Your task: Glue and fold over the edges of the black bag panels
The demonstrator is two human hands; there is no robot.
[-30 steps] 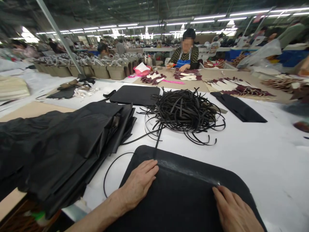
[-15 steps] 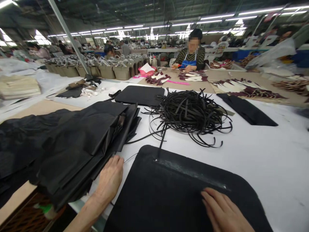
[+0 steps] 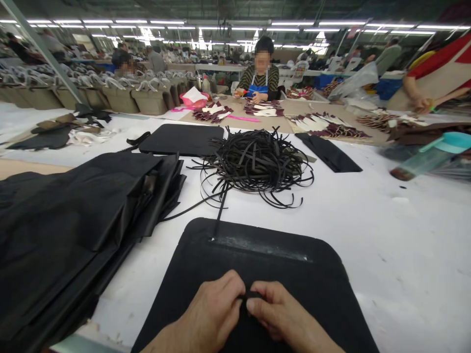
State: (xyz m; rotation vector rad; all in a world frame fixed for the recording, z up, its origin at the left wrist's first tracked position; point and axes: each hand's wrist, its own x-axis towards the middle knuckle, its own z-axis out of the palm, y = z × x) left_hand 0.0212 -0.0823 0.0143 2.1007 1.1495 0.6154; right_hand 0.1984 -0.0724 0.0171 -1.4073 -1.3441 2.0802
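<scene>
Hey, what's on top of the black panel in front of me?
The black panel bears a pale streak, and one thin strip reaches onto it. The left hand and right hand, pinching a dark piece, hide whatever lies beneath them.

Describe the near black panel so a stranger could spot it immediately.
Start with the white worktable. At its near side, right of the large heap of black sheets, a round-cornered black panel lies beneath the left hand and right hand. Unlike the black panel farther back, it shows a whitish streak near its far edge.
</scene>
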